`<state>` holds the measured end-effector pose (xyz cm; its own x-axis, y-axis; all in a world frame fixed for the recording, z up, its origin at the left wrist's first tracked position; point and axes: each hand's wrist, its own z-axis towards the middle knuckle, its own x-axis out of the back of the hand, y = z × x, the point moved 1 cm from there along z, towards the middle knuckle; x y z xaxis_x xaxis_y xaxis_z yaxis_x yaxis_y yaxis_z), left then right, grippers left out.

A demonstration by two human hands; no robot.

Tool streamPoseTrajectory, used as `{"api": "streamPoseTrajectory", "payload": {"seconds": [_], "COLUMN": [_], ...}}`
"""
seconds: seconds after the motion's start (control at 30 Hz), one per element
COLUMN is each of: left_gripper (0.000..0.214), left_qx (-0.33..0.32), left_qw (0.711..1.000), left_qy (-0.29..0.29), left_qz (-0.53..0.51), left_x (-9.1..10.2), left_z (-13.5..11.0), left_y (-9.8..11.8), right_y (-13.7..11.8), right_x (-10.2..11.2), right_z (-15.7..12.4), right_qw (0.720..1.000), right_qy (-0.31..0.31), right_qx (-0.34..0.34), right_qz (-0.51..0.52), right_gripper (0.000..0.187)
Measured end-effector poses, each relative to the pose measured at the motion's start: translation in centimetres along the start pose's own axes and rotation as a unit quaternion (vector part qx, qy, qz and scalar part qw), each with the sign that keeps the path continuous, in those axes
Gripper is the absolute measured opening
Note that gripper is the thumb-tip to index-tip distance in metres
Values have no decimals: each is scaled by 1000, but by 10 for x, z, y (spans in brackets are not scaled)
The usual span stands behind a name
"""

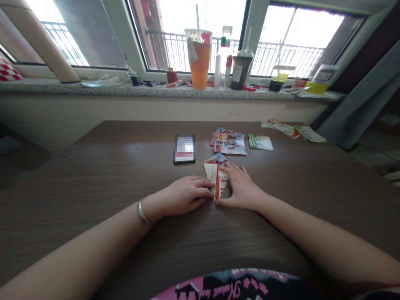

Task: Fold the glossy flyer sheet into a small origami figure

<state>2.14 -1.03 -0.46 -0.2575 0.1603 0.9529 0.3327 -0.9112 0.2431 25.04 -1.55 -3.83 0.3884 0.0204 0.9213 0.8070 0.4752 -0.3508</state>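
In the head view, one folded paper lies on the worktop, narrow tip nearest the person. Left of the paper, the left hand, loosely bent, rests fingertips on it; right of it, the right hand, thumb spread from fingers, touches it ungripped. Beyond the paper: one phone leftward, one pile of colourful leaflets, one green-and-white stack rightward.
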Motion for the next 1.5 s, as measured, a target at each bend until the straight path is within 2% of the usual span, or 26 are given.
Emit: {"api": "streamPoseTrajectory", "payload": {"seconds": [0.3,0.47,0.57,0.77,0.9,1.13,1.3,1.37,1.5], "left_gripper": [33,33,32,32,32,34,32,32,30], "left_qx": [-35,-31,-24,-25,-23,-25,-19,-21,-26], "left_qw": [999,999,999,999,998,999,999,1000,999], "left_qy": [24,22,16,28,30,18,16,16,8], "left_qz": [13,-14,-24,-37,-40,-28,-21,-13,33], "left_x": [5,5,4,3,4,4,3,3,7], "left_z": [2,2,1,0,1,0,0,1,2], "left_y": [6,5,4,4,5,4,4,4,7], "right_y": [4,10,15,25,34,34,30,29,25], "right_x": [13,12,10,11,12,20,24,25,26], "right_z": [9,10,12,16,18,16,14,13,12], "right_qw": [997,991,981,945,932,943,974,982,990], "right_qy": [45,64,80,112,132,110,78,70,59], "right_qx": [44,36,20,-18,-50,-51,-45,-31,35], "right_qz": [43,115,178,306,333,310,209,173,124], "right_gripper": [66,62,59,36,35,32,17,12,15]}}
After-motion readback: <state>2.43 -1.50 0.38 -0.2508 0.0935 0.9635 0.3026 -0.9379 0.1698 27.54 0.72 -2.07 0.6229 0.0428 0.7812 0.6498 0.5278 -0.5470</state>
